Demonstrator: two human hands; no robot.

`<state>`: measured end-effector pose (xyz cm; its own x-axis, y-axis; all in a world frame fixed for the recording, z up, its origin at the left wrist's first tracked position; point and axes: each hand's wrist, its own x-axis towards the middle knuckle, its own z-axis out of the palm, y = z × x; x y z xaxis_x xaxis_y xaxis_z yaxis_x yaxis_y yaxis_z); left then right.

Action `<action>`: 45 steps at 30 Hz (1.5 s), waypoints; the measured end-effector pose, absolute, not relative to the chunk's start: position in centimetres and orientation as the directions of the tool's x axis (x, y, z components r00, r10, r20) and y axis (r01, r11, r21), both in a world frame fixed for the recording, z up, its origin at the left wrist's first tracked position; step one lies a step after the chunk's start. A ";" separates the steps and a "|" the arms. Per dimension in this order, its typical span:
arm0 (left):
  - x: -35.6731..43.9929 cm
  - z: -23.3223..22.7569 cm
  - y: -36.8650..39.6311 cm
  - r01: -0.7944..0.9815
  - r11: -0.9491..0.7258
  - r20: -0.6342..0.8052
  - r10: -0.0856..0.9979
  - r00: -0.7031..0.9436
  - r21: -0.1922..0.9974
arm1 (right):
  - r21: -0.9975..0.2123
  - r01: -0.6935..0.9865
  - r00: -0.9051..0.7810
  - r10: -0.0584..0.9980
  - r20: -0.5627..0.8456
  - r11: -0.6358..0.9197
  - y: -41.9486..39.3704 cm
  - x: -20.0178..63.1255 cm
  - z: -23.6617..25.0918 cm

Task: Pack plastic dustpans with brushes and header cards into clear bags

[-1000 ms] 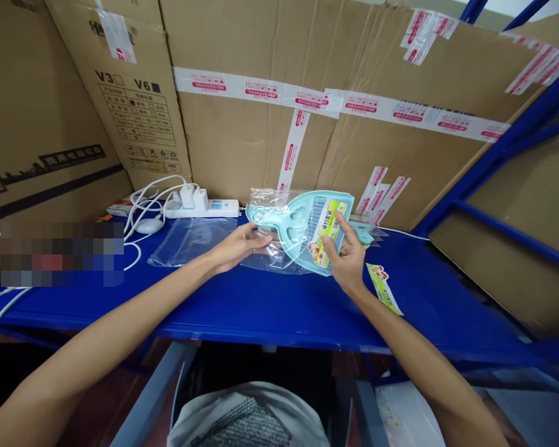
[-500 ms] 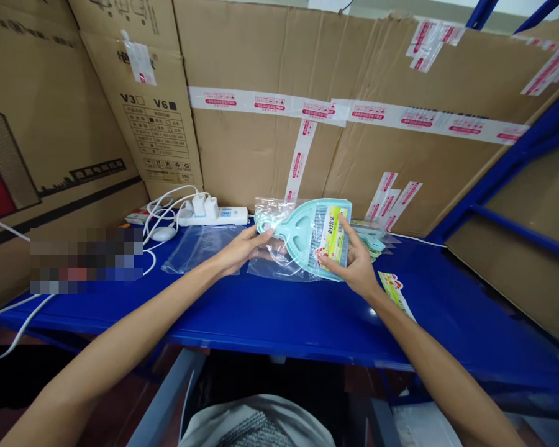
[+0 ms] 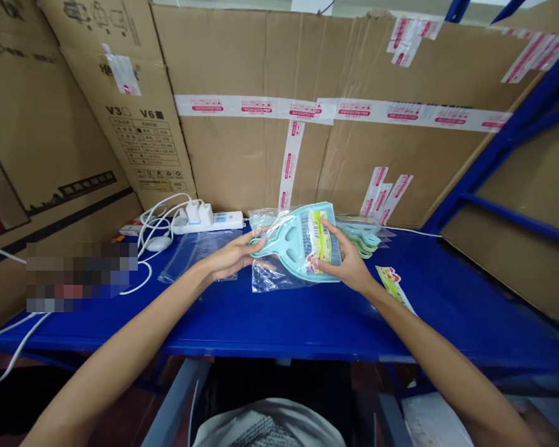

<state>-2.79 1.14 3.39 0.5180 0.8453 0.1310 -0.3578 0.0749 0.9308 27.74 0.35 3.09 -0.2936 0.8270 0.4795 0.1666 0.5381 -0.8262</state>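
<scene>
A light-blue dustpan (image 3: 292,249) with a grey-bristled brush (image 3: 305,239) lying in it is held up over the blue table. A yellow-green label card (image 3: 321,230) lies across the bristles. My left hand (image 3: 228,256) is closed around the dustpan's handle end. My right hand (image 3: 349,259) grips the wide end, its thumb and fingers on the label card. A clear plastic bag (image 3: 274,280) hangs around and below the handle; I cannot tell how much of the dustpan it covers.
More dustpans (image 3: 363,242) in clear wrapping lie behind my right hand, and a loose label card (image 3: 394,287) to its right. Flat clear bags (image 3: 195,251) lie at left near a power strip (image 3: 223,221) with white cables. Cardboard (image 3: 233,161) walls the blue table (image 3: 279,329).
The dustpan has shifted slightly left in the view and clear film now shows over its handle. My left hand has moved a little lower along the handle end. Both hands keep hold.
</scene>
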 end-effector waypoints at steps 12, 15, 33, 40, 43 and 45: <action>-2.4 3.0 2.2 -0.444 0.104 0.097 0.908 0.407 0.890 | -0.906 0.020 -0.313 0.863 0.397 0.424 2.2 29.2 3.0; -2.1 2.6 2.3 -0.440 0.107 0.087 0.913 0.399 0.892 | -0.934 -0.003 -0.118 0.928 0.354 0.356 2.8 29.5 3.0; -1.3 1.5 2.7 -0.435 0.210 0.015 0.889 0.459 0.875 | -0.985 -0.171 -0.096 0.995 0.037 0.020 3.8 31.4 4.5; -1.4 1.7 2.6 -0.524 0.191 0.047 0.913 0.406 0.830 | -0.991 -0.128 -0.069 0.996 0.051 0.042 3.9 32.3 5.5; -1.4 1.4 2.6 -0.557 0.198 0.055 0.913 0.404 0.807 | -0.995 -0.092 -0.088 0.996 -0.020 -0.028 3.7 31.9 5.2; -1.3 1.1 2.6 -0.568 0.199 0.054 0.916 0.397 0.799 | -0.997 -0.024 -0.099 0.993 -0.066 -0.069 3.4 31.3 4.7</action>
<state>-1.27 2.57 1.15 0.3972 0.9162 0.0536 -0.5677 0.1994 0.7988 31.29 3.43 4.71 -0.0989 0.9929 -0.0663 -0.0238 -0.0689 -0.9973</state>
